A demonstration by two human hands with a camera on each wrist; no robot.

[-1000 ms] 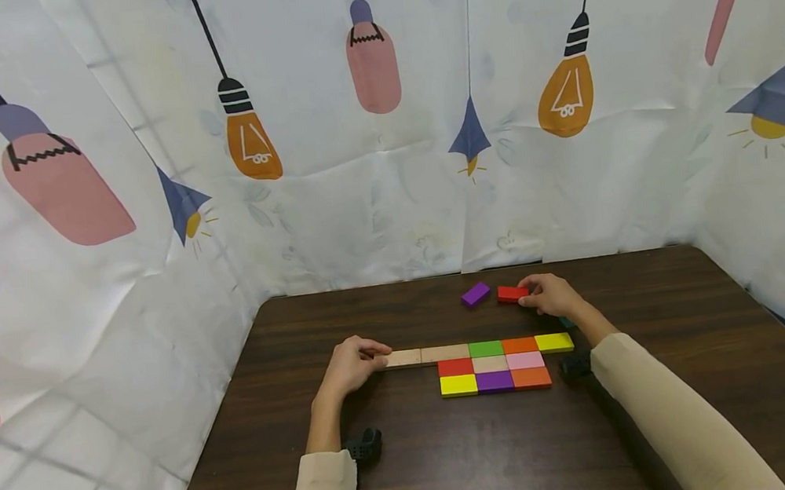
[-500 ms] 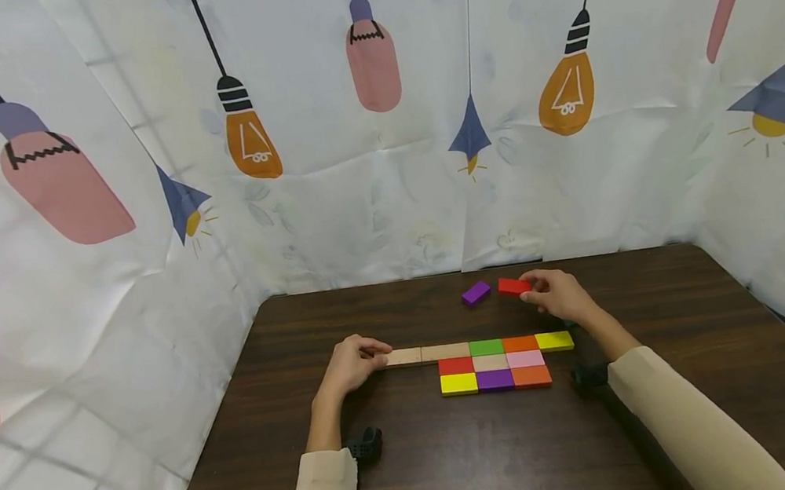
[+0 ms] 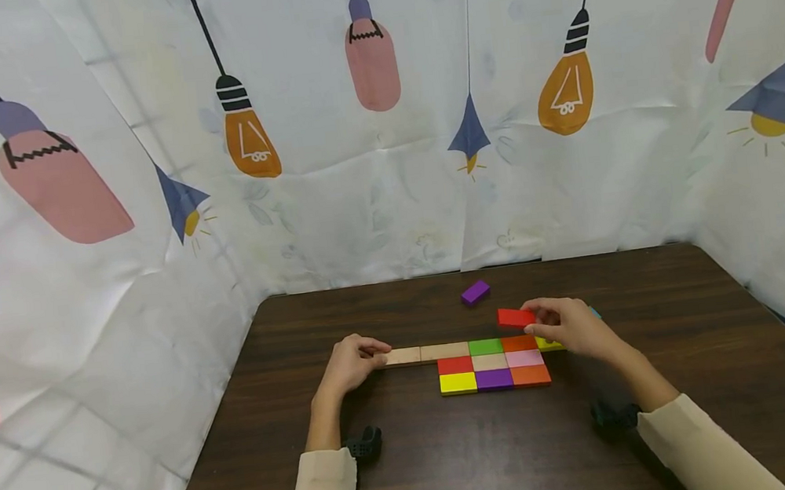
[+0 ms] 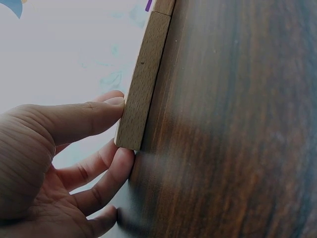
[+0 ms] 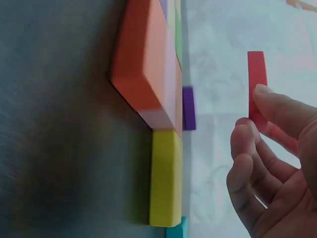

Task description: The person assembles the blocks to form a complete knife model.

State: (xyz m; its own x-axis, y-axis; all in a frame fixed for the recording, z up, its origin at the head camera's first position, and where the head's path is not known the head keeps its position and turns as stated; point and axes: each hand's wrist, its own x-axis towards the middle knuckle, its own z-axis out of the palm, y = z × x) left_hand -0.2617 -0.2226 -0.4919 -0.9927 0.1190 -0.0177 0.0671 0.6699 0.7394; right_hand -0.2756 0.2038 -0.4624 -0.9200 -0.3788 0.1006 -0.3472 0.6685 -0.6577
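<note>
My right hand [image 3: 574, 328] pinches a red block [image 3: 516, 317] between thumb and fingers, above the table behind the block pattern. In the right wrist view that red block [image 5: 257, 84] sticks up from the fingertips. My left hand [image 3: 350, 365] holds the left end of a plain wooden block [image 3: 404, 356], thumb and fingertips at its edges. The left wrist view shows this wooden block [image 4: 142, 84] lying in line against another one. Beyond it, the back row runs through a second wooden block [image 3: 445, 352], a green block [image 3: 485, 347], an orange block [image 3: 519, 343] and a yellow block, partly hidden by my right hand.
Two shorter rows sit against the back row, with red [image 3: 454, 365], pink [image 3: 525, 358] and purple [image 3: 494, 379] blocks among them. A loose purple block [image 3: 475, 293] lies near the dark table's [image 3: 399, 465] back edge. A teal block [image 5: 177, 229] shows beyond the yellow one.
My right hand has lifted the red block from the back of the table and brought it nearer, toward the back row. The left hand has stayed in place.
</note>
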